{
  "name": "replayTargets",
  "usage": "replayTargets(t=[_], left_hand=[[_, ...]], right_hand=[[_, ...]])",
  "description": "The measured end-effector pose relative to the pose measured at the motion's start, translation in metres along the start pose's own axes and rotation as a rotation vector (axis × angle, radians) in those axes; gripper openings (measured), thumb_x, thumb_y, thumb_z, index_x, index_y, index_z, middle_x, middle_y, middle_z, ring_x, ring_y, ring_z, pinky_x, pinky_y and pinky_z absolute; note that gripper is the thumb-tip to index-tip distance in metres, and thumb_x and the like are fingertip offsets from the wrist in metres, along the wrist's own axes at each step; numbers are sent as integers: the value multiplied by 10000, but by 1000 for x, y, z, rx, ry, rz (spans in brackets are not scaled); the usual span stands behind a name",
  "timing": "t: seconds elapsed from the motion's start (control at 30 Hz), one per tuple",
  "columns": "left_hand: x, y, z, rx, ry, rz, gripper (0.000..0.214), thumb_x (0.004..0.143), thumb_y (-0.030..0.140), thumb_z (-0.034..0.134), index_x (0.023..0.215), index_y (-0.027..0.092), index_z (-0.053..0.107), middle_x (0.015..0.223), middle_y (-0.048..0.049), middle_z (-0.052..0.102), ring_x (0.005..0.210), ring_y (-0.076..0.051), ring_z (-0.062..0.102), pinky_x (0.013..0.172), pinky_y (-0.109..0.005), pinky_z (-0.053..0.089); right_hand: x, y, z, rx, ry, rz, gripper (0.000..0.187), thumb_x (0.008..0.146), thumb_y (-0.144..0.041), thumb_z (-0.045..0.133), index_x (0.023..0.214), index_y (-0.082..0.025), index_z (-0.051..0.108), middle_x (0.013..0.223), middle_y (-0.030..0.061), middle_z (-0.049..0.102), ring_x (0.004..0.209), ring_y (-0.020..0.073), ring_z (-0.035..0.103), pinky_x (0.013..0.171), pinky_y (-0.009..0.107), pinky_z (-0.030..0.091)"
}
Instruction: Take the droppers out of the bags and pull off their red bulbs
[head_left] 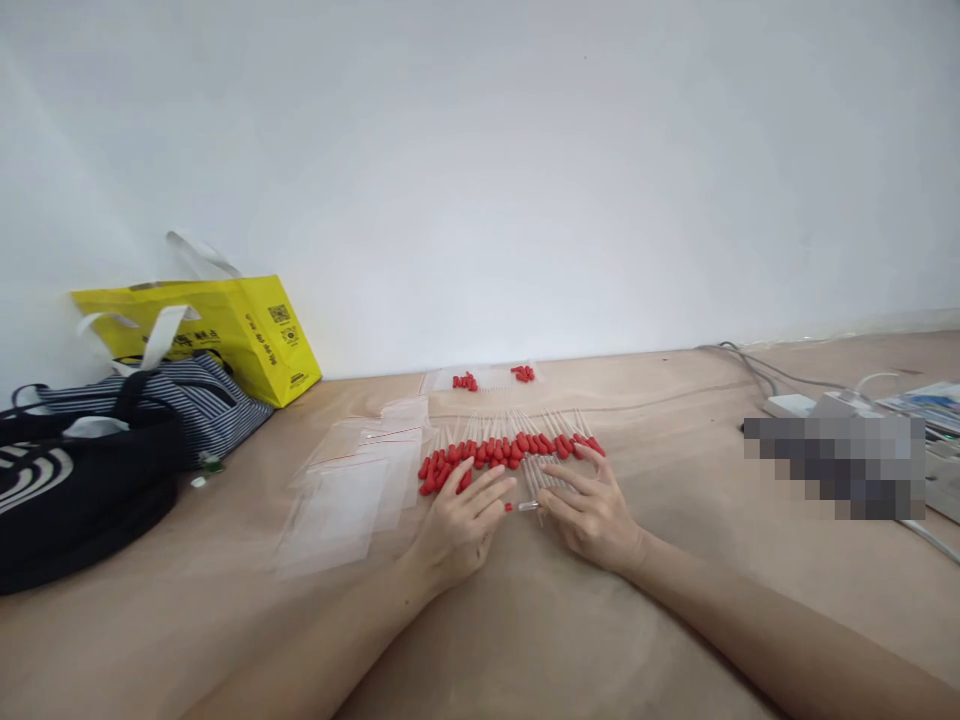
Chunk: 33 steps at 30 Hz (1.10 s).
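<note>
A row of clear droppers with red rubber bulbs [510, 447] lies across the brown table. My left hand [457, 525] rests flat on the table with fingers stretched toward the row's left part. My right hand [589, 510] lies beside it, fingers spread over the clear tips at the row's right part. Between the two hands lies a single dropper [523, 507], touched by the fingertips. Neither hand grips anything that I can see.
A stack of clear zip bags [352, 480] lies left of the row. Two filled bags with red bulbs [491, 377] lie by the wall. A yellow bag [225, 330] and dark bags [82, 470] stand far left. Cables and a power strip [795, 400] sit at the right.
</note>
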<state>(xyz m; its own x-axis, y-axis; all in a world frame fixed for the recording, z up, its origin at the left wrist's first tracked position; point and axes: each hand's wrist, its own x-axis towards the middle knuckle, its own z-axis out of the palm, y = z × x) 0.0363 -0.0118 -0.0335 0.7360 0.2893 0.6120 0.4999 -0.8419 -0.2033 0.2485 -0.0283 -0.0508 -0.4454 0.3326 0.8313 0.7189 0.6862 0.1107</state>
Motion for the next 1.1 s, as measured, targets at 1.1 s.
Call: replayTargets(t=[1.1], left_hand=[[-4,-24,4,15,17,-637,99,745,284,559,707,195,538,710,-1,603,701,-186,534,628,-317,379]], right_hand=[[-11,18,27,129,-189,359,164,750,-56,402,802,-147,529,788,61,456,714,153,505,648,269,467]])
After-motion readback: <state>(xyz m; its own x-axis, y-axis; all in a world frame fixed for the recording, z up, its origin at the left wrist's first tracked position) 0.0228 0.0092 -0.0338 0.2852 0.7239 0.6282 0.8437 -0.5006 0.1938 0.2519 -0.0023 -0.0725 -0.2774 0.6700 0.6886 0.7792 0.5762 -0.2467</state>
